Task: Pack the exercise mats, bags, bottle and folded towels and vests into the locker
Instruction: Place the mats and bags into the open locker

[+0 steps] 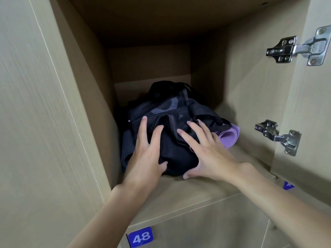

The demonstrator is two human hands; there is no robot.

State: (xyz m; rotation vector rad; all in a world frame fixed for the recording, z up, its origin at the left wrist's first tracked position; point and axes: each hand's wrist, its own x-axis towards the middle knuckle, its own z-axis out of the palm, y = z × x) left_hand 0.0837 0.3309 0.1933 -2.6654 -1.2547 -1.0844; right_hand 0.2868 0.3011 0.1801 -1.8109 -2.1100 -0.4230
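Observation:
A black mesh bag (pixel 172 108) lies inside the open wooden locker (pixel 197 181), on top of rolled mats. The end of a purple rolled mat (pixel 228 136) sticks out at the bag's right. A dark rolled mat (pixel 126 154) shows at its lower left. My left hand (pixel 146 151) presses on the bag's front left with fingers spread and straight. My right hand (pixel 206 151) presses on its front right, fingers spread, thumb at the bag's lower edge. The mats' lengths are hidden under the bag.
The locker door (pixel 308 108) stands open on the right, held by two metal hinges (pixel 297 49). Below the shelf is a shut locker with a blue tag "48" (pixel 141 237). A tall wooden panel (pixel 35 122) fills the left. Room shows behind and above the bag.

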